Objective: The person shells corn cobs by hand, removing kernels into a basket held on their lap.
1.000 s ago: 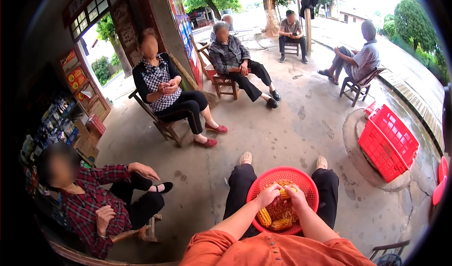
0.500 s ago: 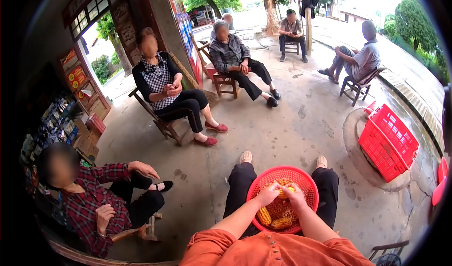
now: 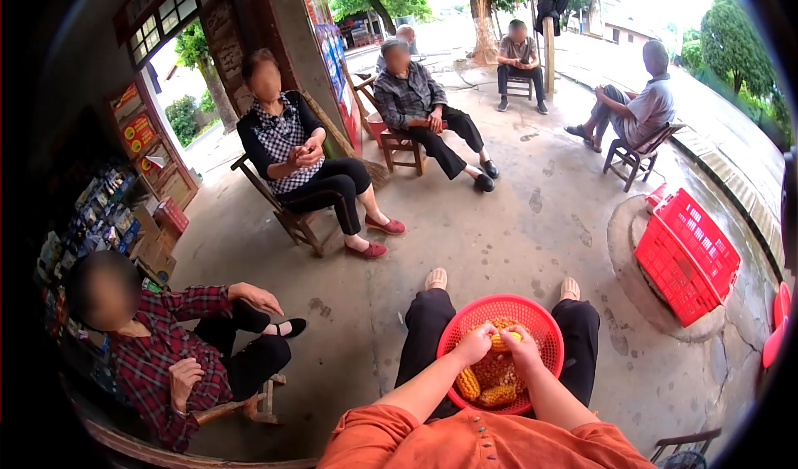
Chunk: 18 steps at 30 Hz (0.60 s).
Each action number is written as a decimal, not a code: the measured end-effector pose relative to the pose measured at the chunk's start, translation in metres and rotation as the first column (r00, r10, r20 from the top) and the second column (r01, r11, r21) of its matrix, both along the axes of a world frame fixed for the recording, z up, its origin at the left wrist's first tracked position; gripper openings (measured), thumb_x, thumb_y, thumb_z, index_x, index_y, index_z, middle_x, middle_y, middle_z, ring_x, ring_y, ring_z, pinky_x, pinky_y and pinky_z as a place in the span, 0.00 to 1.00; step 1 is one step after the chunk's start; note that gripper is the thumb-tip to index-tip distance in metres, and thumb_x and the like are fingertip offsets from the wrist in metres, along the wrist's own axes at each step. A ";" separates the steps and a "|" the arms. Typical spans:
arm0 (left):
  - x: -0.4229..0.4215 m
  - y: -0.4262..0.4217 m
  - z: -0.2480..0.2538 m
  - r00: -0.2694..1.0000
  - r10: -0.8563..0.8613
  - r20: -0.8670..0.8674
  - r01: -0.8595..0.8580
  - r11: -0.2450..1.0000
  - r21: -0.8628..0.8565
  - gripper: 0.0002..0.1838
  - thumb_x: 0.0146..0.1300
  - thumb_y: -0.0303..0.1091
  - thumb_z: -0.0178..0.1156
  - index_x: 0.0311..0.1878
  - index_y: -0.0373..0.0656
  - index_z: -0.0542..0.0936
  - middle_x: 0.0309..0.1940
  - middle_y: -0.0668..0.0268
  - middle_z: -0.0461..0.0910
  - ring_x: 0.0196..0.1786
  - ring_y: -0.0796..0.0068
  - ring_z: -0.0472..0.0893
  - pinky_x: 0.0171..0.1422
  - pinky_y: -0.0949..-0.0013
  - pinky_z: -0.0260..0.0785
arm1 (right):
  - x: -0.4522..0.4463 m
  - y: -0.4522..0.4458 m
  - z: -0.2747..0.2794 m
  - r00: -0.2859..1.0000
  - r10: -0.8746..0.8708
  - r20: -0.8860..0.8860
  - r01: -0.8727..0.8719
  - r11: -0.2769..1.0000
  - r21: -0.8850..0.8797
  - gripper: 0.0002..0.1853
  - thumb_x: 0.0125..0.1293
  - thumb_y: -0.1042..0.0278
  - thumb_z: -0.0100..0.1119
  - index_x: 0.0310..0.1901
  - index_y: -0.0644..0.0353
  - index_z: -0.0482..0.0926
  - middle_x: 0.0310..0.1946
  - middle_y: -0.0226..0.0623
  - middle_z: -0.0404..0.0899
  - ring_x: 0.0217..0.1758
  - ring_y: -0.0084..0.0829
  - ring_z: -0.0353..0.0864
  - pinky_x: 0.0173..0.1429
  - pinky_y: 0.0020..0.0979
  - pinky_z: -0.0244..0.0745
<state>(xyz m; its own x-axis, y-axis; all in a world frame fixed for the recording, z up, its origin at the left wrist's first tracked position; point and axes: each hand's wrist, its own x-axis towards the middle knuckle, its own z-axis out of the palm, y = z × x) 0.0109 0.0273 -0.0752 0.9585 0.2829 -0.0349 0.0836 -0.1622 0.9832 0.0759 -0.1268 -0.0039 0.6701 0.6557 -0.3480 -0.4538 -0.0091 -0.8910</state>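
A round red plastic basket (image 3: pixel 544 328) rests between my legs, with loose corn kernels (image 3: pixel 497 368) in it. Two yellow corn cobs (image 3: pixel 468 383) lie at its near left side. Above the kernels, my left hand (image 3: pixel 474 343) and my right hand (image 3: pixel 522 347) are closed on another corn cob (image 3: pixel 504 337), one at each end. Part of that cob shows between the fingers; the rest is hidden by them.
Several people sit on chairs around, the nearest person (image 3: pixel 179 353) at the lower left. Stacked red crates (image 3: pixel 688 257) stand at the right, near red basins (image 3: pixel 777 324). Packaged goods (image 3: pixel 104 220) line the left side. A chair back (image 3: pixel 688 442) shows at the lower right.
The view has shifted slightly, so the scene sits a little further right. Both hands stay on the cob with small shifts of the fingers.
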 end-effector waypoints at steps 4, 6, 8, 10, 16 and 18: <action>-0.010 -0.004 0.047 0.987 -0.076 -0.141 0.016 0.925 -0.380 0.11 0.68 0.27 0.46 0.51 0.43 0.73 0.31 0.69 0.76 0.29 0.81 0.75 0.36 0.76 0.69 | 0.003 -0.004 0.003 0.997 0.006 -0.076 -0.003 0.999 0.039 0.11 0.69 0.57 0.59 0.43 0.53 0.73 0.31 0.32 0.79 0.25 0.26 0.78 0.25 0.25 0.73; -0.012 -0.003 0.052 0.986 -0.096 -0.139 0.015 0.868 -0.497 0.11 0.68 0.28 0.47 0.51 0.43 0.73 0.30 0.69 0.76 0.27 0.81 0.75 0.35 0.76 0.69 | 0.004 -0.003 0.003 0.994 -0.004 -0.106 0.009 0.999 0.045 0.10 0.70 0.58 0.58 0.43 0.53 0.72 0.30 0.32 0.79 0.23 0.26 0.77 0.25 0.25 0.74; -0.012 -0.004 0.052 0.987 -0.098 -0.125 0.016 0.845 -0.534 0.11 0.69 0.30 0.49 0.52 0.42 0.73 0.30 0.70 0.75 0.28 0.82 0.74 0.35 0.76 0.69 | 0.006 -0.003 0.000 0.991 0.002 -0.135 0.010 0.997 0.081 0.09 0.70 0.58 0.57 0.42 0.52 0.72 0.31 0.32 0.79 0.23 0.26 0.77 0.25 0.25 0.74; -0.012 -0.003 0.051 0.989 -0.099 -0.107 0.028 0.851 -0.524 0.11 0.69 0.30 0.50 0.52 0.41 0.73 0.30 0.70 0.75 0.28 0.82 0.74 0.35 0.76 0.69 | 0.006 -0.003 0.000 0.988 -0.009 -0.154 0.023 0.996 0.090 0.09 0.70 0.58 0.57 0.42 0.52 0.72 0.32 0.32 0.79 0.24 0.26 0.77 0.26 0.25 0.74; -0.015 -0.006 0.059 0.998 -0.056 -0.043 0.030 0.890 -0.455 0.10 0.68 0.29 0.51 0.51 0.42 0.74 0.30 0.72 0.75 0.27 0.85 0.73 0.33 0.78 0.69 | 0.006 -0.003 -0.001 0.994 -0.027 -0.101 0.038 0.993 0.110 0.10 0.69 0.58 0.59 0.44 0.52 0.71 0.35 0.31 0.78 0.30 0.27 0.79 0.28 0.24 0.75; -0.016 -0.006 0.060 0.998 -0.047 -0.034 0.026 0.884 -0.466 0.10 0.68 0.28 0.51 0.51 0.42 0.73 0.30 0.72 0.75 0.27 0.85 0.73 0.33 0.79 0.69 | 0.005 -0.004 0.003 0.997 -0.030 -0.069 0.038 0.992 0.124 0.10 0.69 0.59 0.59 0.44 0.52 0.71 0.35 0.31 0.78 0.31 0.26 0.79 0.29 0.24 0.76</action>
<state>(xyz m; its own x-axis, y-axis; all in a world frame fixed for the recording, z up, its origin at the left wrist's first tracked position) -0.0050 0.0211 -0.0154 0.9625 0.1887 -0.1948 0.1301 0.3092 0.9421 0.0812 -0.1306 -0.0013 0.6706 0.6744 -0.3090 -0.5105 0.1172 -0.8519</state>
